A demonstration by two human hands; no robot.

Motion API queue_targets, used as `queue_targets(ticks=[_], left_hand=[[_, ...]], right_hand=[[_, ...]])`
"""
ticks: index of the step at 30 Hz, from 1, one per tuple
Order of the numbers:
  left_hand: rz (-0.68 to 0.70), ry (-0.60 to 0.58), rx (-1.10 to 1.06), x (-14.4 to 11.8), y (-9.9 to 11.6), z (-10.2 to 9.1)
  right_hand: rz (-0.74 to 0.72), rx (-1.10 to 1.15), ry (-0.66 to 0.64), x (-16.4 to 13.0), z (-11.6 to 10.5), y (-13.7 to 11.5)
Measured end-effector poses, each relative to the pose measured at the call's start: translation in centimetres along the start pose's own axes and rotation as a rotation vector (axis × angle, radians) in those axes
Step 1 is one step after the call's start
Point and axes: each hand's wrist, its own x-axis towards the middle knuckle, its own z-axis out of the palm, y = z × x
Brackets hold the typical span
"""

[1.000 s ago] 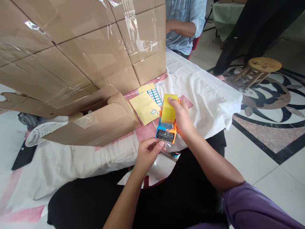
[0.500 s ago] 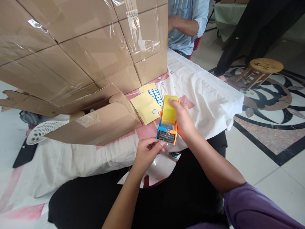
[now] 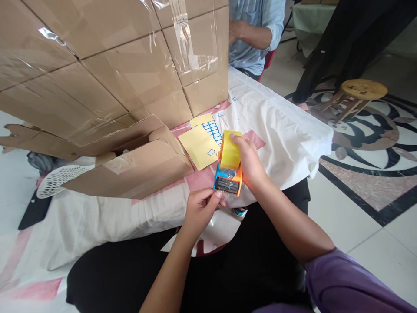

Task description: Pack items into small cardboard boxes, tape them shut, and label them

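Note:
My right hand (image 3: 249, 160) is closed round a tape dispenser (image 3: 227, 174) with an orange and blue frame, its thumb on the yellow tape roll (image 3: 232, 150). At the dispenser's near end, by the dark roller, my left hand (image 3: 202, 208) is closed in a pinch, thumb against finger. Clear tape seems to run from the dispenser to these fingertips, though its end is hard to make out. Left of the hands lies an open cardboard box (image 3: 140, 169) on its side. Yellow sheets (image 3: 199, 148) rest on the cloth just beyond the dispenser.
Taped cardboard boxes (image 3: 130, 65) are stacked high at the back left. A white perforated basket (image 3: 60, 178) and a black flat object (image 3: 34, 211) lie at the left. Across the white tablecloth (image 3: 280, 113) sits a person in a blue shirt (image 3: 254, 26). A wooden stool (image 3: 365, 89) stands right.
The dispenser has tilted very slightly in my right hand. My left fingertips have shifted a little at its near end. The boxes and sheets stay put.

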Motion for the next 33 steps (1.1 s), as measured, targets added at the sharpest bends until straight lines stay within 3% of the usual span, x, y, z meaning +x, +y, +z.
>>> queue_targets(ticks=[4, 6, 10, 12, 17, 20, 24, 26, 29, 33], left_hand=[[-0.026, -0.003, 0.055, 0.2, -0.9, 0.3], [-0.047, 0.009, 0.048, 0.3, -1.3, 0.3], [-0.039, 0.089, -0.031, 0.5, -1.4, 0.1], [-0.038, 0.125, -0.065, 0.6, -1.2, -0.1], [-0.032, 0.187, -0.106, 0.8, -1.2, -0.4], [-0.01, 0.193, -0.085, 0.6, -1.0, -0.9], [0.065, 0.209, -0.013, 0.3, -0.1, -2.3], [0.1, 0.218, 0.029, 0.2, 0.4, -3.1], [0.135, 0.252, 0.056, 0.1, 0.8, -4.1], [0.136, 0.298, 0.058, 0.1, 1.1, -5.1]], right_hand=[[0.086, 0.161, -0.02, 0.3, -0.7, -0.6], [0.062, 0.188, 0.016, 0.8, -1.6, -1.1], [-0.271, 0.061, 0.123, 3.0, -4.0, -1.8], [-0.371, -0.048, 0.138, 4.6, -5.1, -1.7], [-0.236, -0.322, 0.159, 7.7, -7.1, -0.5], [-0.23, -0.589, 0.324, 7.5, -7.5, -0.3], [-0.389, -0.76, 0.565, 5.4, -6.6, -1.0], [-0.445, -0.905, 0.551, 4.3, -5.6, -1.1], [-0.469, -1.091, 0.426, 3.6, -4.1, -0.5], [-0.395, -1.059, 0.337, 4.3, -3.9, 0.3]])
